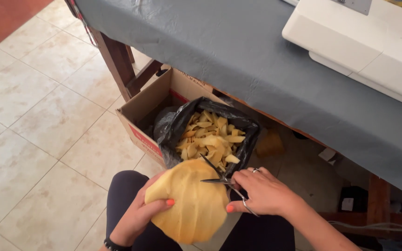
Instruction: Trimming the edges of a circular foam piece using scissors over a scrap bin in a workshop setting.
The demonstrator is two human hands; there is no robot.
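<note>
The left hand (138, 214) is mostly hidden behind the yellow foam piece (189, 204) it grips; its wrist runs off the bottom edge. Scissors (222, 179) handles vanish inside the right hand (261, 193), blades partly open just above the foam

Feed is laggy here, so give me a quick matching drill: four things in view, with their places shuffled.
1. yellow foam piece
2. scissors
3. foam scraps
4. white sewing machine

a. in the right hand
b. on the grey-covered table
c. in the left hand
d. in the black bag inside the cardboard box

Pairs: 1-c, 2-a, 3-d, 4-b
</note>
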